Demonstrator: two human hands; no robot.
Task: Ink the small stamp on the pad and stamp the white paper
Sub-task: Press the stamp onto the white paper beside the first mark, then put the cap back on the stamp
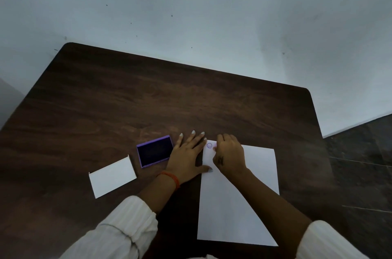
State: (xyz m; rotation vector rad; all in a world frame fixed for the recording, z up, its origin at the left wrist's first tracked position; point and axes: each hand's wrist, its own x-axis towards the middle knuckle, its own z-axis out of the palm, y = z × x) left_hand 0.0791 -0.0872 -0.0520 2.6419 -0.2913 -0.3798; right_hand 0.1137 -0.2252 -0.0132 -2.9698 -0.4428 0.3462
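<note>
The right hand is curled into a loose fist on the far-left corner of the white paper, and the small stamp cannot be seen inside it; beside it sits a faint purple round imprint too small to read. The left hand lies spread flat, pinning the paper's left edge. The open purple ink pad and white lid lie leftward on the dark wood bench, against a pale wall.
</note>
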